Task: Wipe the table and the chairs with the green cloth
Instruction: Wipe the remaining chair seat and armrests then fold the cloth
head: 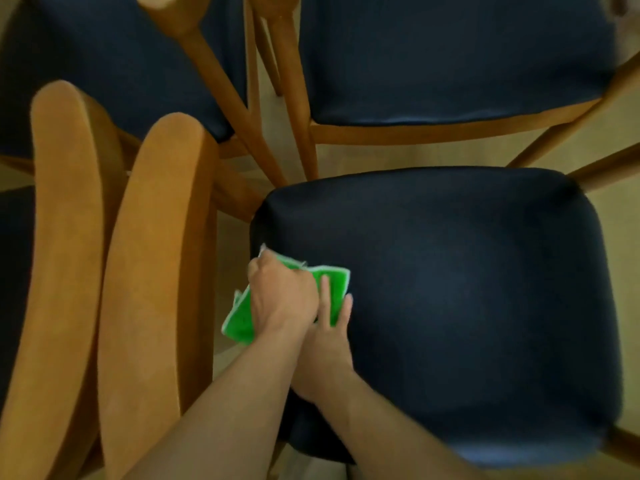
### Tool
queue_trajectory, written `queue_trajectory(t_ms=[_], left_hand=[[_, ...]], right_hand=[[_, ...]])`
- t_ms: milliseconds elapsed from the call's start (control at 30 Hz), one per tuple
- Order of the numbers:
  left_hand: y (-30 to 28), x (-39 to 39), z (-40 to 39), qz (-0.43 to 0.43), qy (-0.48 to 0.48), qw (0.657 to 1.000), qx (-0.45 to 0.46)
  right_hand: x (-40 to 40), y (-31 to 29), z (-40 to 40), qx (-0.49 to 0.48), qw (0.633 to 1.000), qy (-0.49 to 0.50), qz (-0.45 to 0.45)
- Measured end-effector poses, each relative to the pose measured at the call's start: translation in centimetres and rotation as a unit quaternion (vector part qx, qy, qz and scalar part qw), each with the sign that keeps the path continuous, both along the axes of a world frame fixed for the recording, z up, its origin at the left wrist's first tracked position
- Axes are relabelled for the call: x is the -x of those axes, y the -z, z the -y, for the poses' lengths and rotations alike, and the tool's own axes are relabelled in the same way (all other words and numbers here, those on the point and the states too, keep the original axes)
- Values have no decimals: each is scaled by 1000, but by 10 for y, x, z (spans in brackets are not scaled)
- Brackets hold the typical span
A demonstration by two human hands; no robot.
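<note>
Two bare forearms enter from the lower edge, ending in the left hand [282, 299] and the right hand [327, 344]. No sleeve, glove, watch or ring is visible on either arm. Tendon ridges show across the back of the left hand.

I count three dark blue chair seats fully or partly in view: near seat [467, 306], far right seat [450, 57], far left seat [114, 64]. Fourth dark patch at left edge [14, 271], maybe another seat, can't tell. Two curved wooden backrests: left one [65, 216], right one [156, 271]. One green cloth [242, 317]. Two hands on it: left hand [280, 296], right hand [329, 341]. Several wooden legs and rails between seats; blur stops exact count.
</note>
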State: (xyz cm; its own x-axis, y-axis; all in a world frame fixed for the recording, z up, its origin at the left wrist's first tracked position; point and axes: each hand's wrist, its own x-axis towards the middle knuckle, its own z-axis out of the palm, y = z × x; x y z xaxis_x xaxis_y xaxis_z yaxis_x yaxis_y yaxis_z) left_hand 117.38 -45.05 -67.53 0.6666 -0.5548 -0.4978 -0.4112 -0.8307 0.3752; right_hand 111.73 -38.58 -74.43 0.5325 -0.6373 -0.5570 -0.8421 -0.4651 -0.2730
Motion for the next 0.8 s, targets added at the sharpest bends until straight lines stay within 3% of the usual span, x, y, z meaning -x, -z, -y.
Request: queue_trajectory(t_ms=[67,133,233,333,367,433,533,600,700,800], left_hand=[[-3,2,-9,-17,3,999,-40],[-6,3,-18,-20,17,998,-51],[-4,6,-30,-24,54,997,-51],[-2,6,-38,-38,85,993,-72],[-2,5,-41,-42,91,992,-81],[-4,6,-49,-62,90,990,-92],[-11,15,-66,-94,95,987,-93],[-19,22,-76,-107,114,982,-105],[-36,37,-83,-140,169,964,-148],[-59,61,-82,-200,239,937,-160]], right_hand=[[15,0,-20,-30,997,-77,3],[46,3,-16,-5,997,-76,6],[108,11,25,101,990,87,-42],[152,5,72,72,948,300,-84],[151,2,72,67,934,340,-87],[129,-5,47,78,936,326,-104],[85,-21,-33,-19,976,212,-41],[79,-37,-63,-129,976,176,3],[103,-74,-63,-274,900,326,98],[137,-128,-54,-245,863,403,180]])
